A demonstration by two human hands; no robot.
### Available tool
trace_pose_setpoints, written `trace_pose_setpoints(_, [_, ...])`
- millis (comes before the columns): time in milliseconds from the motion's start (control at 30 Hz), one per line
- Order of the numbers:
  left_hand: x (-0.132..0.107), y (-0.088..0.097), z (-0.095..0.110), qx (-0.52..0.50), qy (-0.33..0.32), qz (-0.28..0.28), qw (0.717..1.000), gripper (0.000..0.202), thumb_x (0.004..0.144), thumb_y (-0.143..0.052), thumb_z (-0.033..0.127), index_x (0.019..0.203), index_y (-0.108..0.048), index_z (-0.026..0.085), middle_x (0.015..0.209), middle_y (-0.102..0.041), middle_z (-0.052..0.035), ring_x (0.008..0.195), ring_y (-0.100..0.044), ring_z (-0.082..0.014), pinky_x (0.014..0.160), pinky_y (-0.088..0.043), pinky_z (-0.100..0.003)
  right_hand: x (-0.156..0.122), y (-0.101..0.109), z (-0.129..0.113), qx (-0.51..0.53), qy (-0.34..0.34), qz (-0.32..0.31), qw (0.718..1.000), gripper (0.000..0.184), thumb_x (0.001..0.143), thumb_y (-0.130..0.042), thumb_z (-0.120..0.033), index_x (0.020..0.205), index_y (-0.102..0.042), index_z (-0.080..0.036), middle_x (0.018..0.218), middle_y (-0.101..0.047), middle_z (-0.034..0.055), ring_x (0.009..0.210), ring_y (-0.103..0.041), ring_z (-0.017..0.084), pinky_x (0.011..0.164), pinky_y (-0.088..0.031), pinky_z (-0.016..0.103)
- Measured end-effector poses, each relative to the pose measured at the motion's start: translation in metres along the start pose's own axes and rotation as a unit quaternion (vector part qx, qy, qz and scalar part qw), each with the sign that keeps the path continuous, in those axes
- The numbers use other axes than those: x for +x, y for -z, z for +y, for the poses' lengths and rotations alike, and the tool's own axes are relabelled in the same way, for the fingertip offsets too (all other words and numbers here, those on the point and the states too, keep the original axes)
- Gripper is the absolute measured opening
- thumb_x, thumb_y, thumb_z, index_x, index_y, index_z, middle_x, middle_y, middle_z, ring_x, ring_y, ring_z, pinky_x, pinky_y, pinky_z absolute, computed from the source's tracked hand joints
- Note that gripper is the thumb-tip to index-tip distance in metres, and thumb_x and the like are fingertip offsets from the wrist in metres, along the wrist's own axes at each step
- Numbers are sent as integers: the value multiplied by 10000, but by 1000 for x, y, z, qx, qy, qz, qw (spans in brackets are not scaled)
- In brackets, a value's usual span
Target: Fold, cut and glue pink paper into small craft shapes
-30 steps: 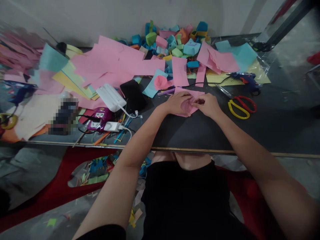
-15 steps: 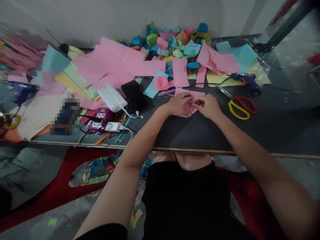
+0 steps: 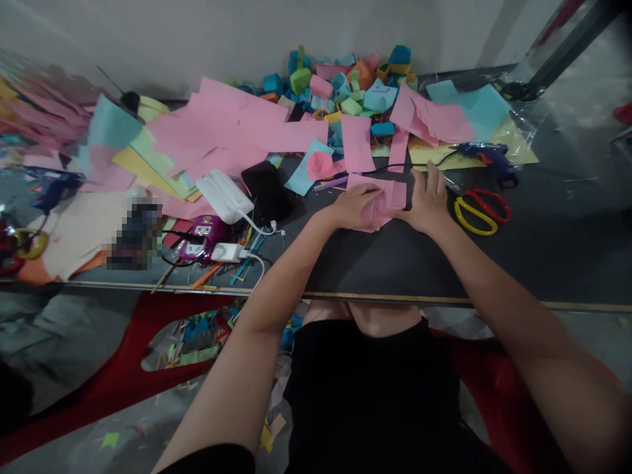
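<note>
A square of pink paper [image 3: 395, 191] lies on the dark table in front of me, with a folded or curved pink piece on its middle. My left hand [image 3: 356, 206] curls over the left side of this paper, fingers above and thumb below, gripping it. My right hand [image 3: 427, 203] is spread at the paper's right edge, its fingers apart and pointing away, the thumb reaching to the paper. Just right of that hand lie scissors [image 3: 476, 214] with one red and one yellow handle. Behind the paper sits a pink paper cup shape [image 3: 320, 164].
Pink sheets [image 3: 222, 125] and a heap of small coloured paper boxes [image 3: 345, 89] line the back. A blue glue gun [image 3: 491, 161] lies at right. Left are a white power bank [image 3: 224, 195], a black phone [image 3: 266, 191] and a purple socket block [image 3: 202, 237] with cables.
My right hand has gone from a pinch on the pink paper to spread fingers and shifted slightly right. My left hand stays on the paper.
</note>
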State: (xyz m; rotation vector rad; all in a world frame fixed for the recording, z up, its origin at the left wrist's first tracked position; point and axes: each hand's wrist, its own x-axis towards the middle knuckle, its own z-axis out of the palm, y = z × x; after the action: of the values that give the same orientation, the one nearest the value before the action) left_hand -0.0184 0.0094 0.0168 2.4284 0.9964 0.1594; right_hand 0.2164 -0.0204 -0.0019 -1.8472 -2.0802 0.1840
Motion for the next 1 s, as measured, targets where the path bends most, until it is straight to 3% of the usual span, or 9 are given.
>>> trace_pose_setpoints(167, [-2, 5, 7, 14, 17, -25, 999, 988, 754, -691, 550, 1593, -337, 168, 1684, -271, -170, 1552, -247, -397, 1270, -233, -558, 10, 10, 24, -24, -22, 10, 999, 1223, 668, -642, -882, 1572, -288, -138, 1690, -80, 286, 1539, -83, 543, 1163, -158, 772])
trace_pose_setpoints(267, [-3, 8, 10, 21, 24, -18, 999, 985, 745, -726, 536, 1578, -371, 150, 1671, -304, -176, 1546, -272, -389, 1262, -251, -538, 12, 13, 27, -23, -17, 29, 999, 1167, 639, -682, -871, 1512, -405, -147, 1680, -143, 274, 1530, -111, 557, 1152, -196, 773])
trace_pose_setpoints(433, [0, 6, 2, 22, -77, 39, 996, 724, 720, -801, 473, 1392, -624, 269, 1560, -512, -108, 1453, -446, -346, 1222, -308, -511, 13, 19, 18, 38, 95, 44, 994, 693, 765, -714, -712, 1281, -653, -253, 1616, -397, 159, 1501, -302, 466, 1168, -267, 715])
trace_pose_setpoints(500, [1, 6, -3, 22, -100, 41, 994, 608, 731, -807, 458, 1306, -689, 297, 1555, -525, -87, 1451, -449, -347, 1213, -315, -524, 14, 22, 11, 64, 149, 11, 987, 475, 870, -657, -600, 1235, -688, -298, 1554, -508, 105, 1449, -419, 395, 1173, -301, 670])
trace_pose_setpoints(567, [1, 7, -6, 26, -98, 26, 995, 573, 739, -810, 446, 1283, -706, 298, 1600, -474, -85, 1491, -394, -357, 1225, -289, -542, 13, 25, 6, 91, 184, -17, 979, 379, 925, -601, -510, 1233, -702, -314, 1488, -588, 75, 1389, -500, 347, 1166, -339, 620])
trace_pose_setpoints(667, [-1, 11, -9, 35, -72, 27, 996, 702, 719, -833, 432, 1381, -638, 301, 1694, -311, -94, 1564, -249, -383, 1259, -200, -577, 11, 28, 3, 105, 197, -43, 974, 391, 921, -602, -477, 1246, -718, -293, 1334, -696, 91, 1252, -599, 331, 1088, -429, 546])
trace_pose_setpoints(833, [-8, 16, -20, 31, -34, 45, 998, 994, 671, -859, 500, 1550, -429, 327, 1729, -196, -112, 1594, -139, -396, 1271, -118, -611, 6, 31, -1, 40, 148, -44, 987, 385, 926, -575, -554, 1029, -803, -262, 922, -762, 109, 939, -662, 308, 919, -490, 487])
trace_pose_setpoints(933, [-10, 17, -27, 12, -5, 30, 999, 1094, 655, -846, 561, 1593, -336, 322, 1726, -194, -126, 1595, -126, -403, 1267, -123, -621, 3, 28, -6, 44, 85, -16, 995, 429, 911, -586, -589, 1055, -787, -239, 886, -742, 118, 906, -661, 317, 863, -504, 493])
trace_pose_setpoints(1000, [-11, 16, -28, -1, 14, 34, 999, 1188, 629, -854, 560, 1621, -269, 267, 1715, -212, -164, 1591, -150, -405, 1273, -145, -595, 3, 23, -7, 71, 56, 34, 995, 455, 877, -647, -558, 1169, -734, -219, 985, -743, 133, 1016, -653, 345, 907, -503, 514])
